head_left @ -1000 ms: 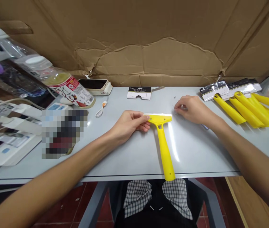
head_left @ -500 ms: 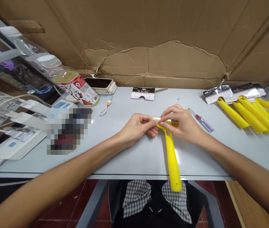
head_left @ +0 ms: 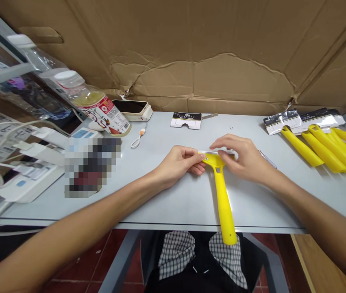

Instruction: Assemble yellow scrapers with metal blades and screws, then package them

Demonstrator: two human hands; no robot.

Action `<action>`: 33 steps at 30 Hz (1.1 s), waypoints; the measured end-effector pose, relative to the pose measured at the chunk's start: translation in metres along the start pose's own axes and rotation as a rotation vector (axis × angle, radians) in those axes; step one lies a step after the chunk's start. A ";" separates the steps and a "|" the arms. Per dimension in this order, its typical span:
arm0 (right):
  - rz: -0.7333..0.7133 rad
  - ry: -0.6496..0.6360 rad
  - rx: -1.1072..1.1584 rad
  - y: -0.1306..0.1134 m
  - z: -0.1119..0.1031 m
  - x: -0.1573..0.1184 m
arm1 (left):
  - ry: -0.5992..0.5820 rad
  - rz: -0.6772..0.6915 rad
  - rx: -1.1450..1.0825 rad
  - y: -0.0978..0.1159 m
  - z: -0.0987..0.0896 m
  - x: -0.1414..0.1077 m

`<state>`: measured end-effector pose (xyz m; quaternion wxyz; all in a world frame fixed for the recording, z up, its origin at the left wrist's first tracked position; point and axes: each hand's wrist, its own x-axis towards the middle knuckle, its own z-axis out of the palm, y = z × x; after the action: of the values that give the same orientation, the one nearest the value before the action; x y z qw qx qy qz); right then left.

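Note:
A yellow scraper (head_left: pixel 224 195) lies with its wide head away from me and its handle reaching past the table's front edge. My left hand (head_left: pixel 181 160) pinches the left end of the head between thumb and fingers. A small screw (head_left: pixel 206 159) shows in the head beside that thumb, and a thin metal strip runs along the far edge. Over the right end of the head is my right hand (head_left: pixel 240 156), its fingers apart and nothing visible between them. Whether its thumb touches the scraper I cannot tell. Behind this hand a screwdriver (head_left: pixel 268 159) is mostly hidden.
Several yellow scraper handles (head_left: pixel 328 148) in card packaging lie at the right. Toward the back are a black-and-white card (head_left: pixel 186 121), a tiny screw (head_left: pixel 231 128) and a phone-like device (head_left: pixel 132 110). Bottles (head_left: pixel 99 108), a power strip (head_left: pixel 35 181) and cables crowd the left.
My right hand has let go of the small screw spot on the head, spreading its fingers and shifting right. The screw is now exposed. My left hand keeps its hold.

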<state>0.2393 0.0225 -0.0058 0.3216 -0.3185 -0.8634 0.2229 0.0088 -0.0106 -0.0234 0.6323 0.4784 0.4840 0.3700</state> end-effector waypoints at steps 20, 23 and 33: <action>0.613 0.160 0.643 0.010 0.005 0.005 | 0.273 0.179 -0.014 0.003 0.019 -0.003; 0.618 0.228 0.678 0.009 0.006 0.006 | 0.232 0.260 0.190 0.000 0.025 -0.012; 0.597 0.321 0.681 -0.003 0.016 0.004 | 0.187 0.370 0.684 -0.003 0.028 -0.019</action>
<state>0.2244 0.0197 -0.0138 0.4587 -0.4595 -0.5514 0.5239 0.0307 -0.0363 -0.0187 0.3123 0.7047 0.5406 0.3370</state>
